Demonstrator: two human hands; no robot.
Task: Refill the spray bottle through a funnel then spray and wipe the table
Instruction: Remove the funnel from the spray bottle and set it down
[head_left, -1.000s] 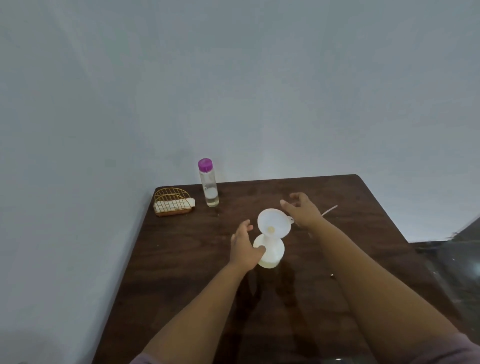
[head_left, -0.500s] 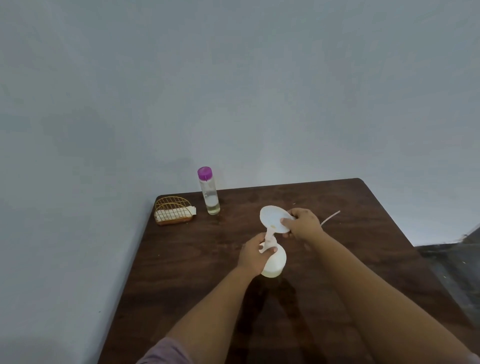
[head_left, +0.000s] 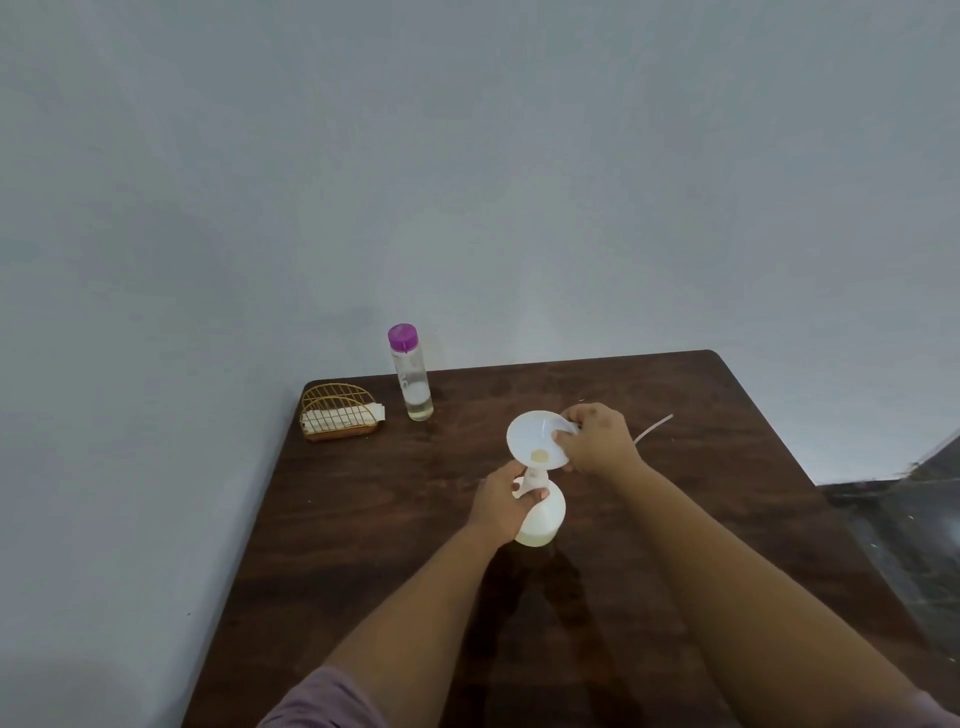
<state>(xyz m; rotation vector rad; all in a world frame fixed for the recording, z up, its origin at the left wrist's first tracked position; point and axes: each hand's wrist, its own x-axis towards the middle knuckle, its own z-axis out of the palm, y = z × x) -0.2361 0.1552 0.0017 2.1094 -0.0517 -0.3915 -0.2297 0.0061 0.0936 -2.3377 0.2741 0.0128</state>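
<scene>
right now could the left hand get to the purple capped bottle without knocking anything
Probably yes. The left hand grips the spray bottle neck, so it must let go first. From there bare table leads to the purple-capped bottle; the wire basket sits off to the side.

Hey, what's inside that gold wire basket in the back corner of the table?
The gold wire basket holds a folded white cloth, one end poking out the right side. The cloth covers whatever might lie beneath it.
</scene>
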